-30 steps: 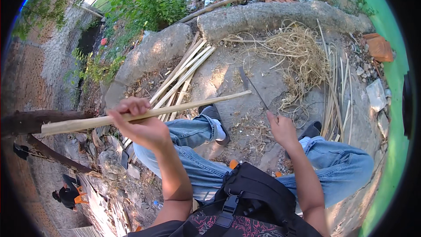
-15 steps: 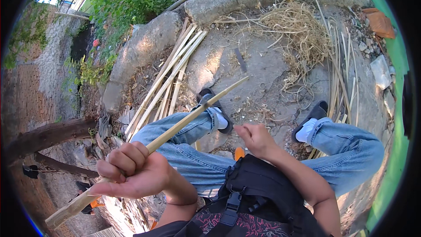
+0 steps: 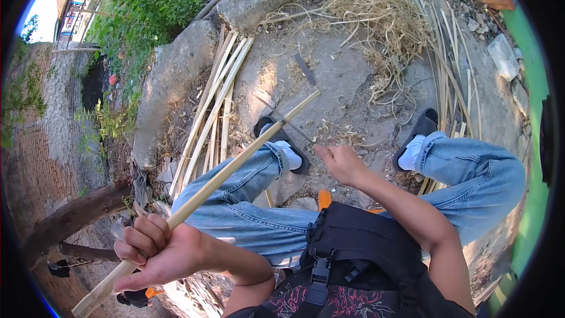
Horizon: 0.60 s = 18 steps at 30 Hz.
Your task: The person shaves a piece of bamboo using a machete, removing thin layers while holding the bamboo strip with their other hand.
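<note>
My left hand (image 3: 162, 253) is closed around a long pale bamboo stick (image 3: 229, 171) near its thick lower end. The stick slants up and away over my left thigh, and its narrower tip points toward the ground ahead. My right hand (image 3: 341, 164) is closed on a knife, whose handle is hidden in the fist. Its thin dark blade (image 3: 301, 132), seen nearly edge-on, crosses the stick close to the far end. Whether the edge bites into the bamboo I cannot tell.
Split bamboo strips (image 3: 218, 97) lie in a bundle ahead left, and more strips (image 3: 452, 65) lie at right. A tangled heap of shavings (image 3: 382, 15) sits at the far side before a stone kerb (image 3: 271, 0). A flat dark bar (image 3: 305, 69) rests on the ground.
My left hand has shifted slightly down and left with the stick. The knife blade shows more clearly across the stick now. The view has tilted a little.
</note>
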{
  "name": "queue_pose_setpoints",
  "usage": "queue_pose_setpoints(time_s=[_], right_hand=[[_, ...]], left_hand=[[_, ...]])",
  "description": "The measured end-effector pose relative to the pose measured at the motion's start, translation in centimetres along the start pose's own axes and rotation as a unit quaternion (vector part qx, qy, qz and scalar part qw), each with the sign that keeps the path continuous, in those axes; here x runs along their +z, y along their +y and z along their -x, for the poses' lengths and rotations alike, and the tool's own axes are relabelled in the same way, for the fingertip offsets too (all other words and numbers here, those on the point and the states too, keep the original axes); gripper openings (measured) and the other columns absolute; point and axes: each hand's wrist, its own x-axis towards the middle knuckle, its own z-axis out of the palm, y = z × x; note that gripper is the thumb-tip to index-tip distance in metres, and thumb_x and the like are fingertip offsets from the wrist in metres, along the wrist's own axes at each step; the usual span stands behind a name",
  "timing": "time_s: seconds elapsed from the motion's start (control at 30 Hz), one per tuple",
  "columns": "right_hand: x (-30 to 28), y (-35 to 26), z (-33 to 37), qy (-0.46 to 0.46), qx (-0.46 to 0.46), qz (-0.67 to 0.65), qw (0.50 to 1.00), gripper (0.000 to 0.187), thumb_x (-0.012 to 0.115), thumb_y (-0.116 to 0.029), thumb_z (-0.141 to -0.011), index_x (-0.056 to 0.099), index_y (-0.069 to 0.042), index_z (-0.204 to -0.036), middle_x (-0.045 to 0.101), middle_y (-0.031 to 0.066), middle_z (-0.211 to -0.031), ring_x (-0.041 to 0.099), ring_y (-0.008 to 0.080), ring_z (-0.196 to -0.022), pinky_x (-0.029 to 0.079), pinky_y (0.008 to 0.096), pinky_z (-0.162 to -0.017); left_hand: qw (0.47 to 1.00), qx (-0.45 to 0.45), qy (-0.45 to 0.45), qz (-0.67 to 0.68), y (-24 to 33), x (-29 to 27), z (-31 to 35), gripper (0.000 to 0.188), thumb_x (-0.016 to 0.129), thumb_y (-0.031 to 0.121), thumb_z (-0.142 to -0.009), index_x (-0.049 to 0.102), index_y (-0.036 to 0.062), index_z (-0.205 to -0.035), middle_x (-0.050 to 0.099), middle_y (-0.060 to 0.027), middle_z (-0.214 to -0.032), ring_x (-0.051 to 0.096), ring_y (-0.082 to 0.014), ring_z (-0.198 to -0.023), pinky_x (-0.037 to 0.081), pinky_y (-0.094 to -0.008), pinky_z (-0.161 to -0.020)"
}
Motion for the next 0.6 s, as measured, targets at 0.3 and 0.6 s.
queue_pose_setpoints(time_s=[0.3,0.6], right_hand=[[0.3,2.8,-1.2,0.044,-0.022,-0.022,0.999,0.062,0.039,-0.049,-0.094,0.054,0.004,-0.066,0.051,0.0208,-0.054,0.051,0.0356,-0.052,0.04,0.0436,-0.055],[1.7,1.6,-0.8,0.046,-0.074,-0.038,0.996,0.05,0.047,-0.041,-0.093,0.057,0.003,-0.072,0.05,0.0194,-0.053,0.049,0.0275,-0.048,0.039,0.0388,-0.052]], left_hand=[[0.994,-0.031,-0.072,0.082,0.2,-1.5,0.0,0.054,0.037,0.061,-0.09,0.026,0.0139,-0.066,0.019,0.0025,-0.055,0.014,-0.007,-0.045,0.009,-0.0247,-0.042],[0.998,-0.023,-0.001,0.054,-0.8,-1.0,-0.8,0.052,0.033,0.057,-0.093,0.024,0.0144,-0.064,0.019,0.0016,-0.058,0.016,-0.0086,-0.049,0.012,-0.0247,-0.045]])
